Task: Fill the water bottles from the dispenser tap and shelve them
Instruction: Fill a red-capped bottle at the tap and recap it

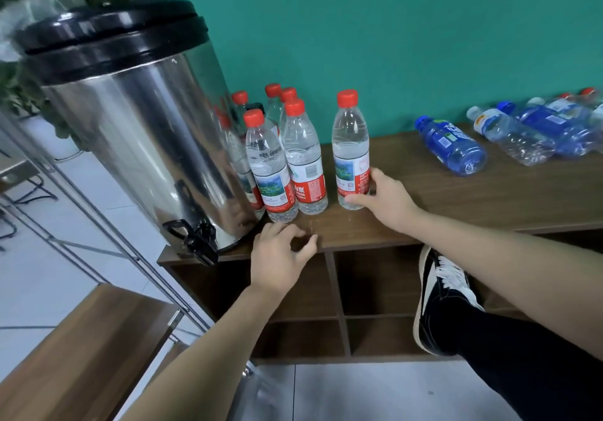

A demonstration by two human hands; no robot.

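The clear plastic red-capped bottle (350, 149) stands upright right of the steel dispenser (130, 120) — the right hand (385, 200) touches its base, apparently gripping loosely; the left hand (280, 257) hovers half-curled, holding nothing — farther away.

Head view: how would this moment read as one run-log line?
right hand: grips upright red-capped bottle on shelf top | left hand: open, holds nothing | dispenser tap: untouched
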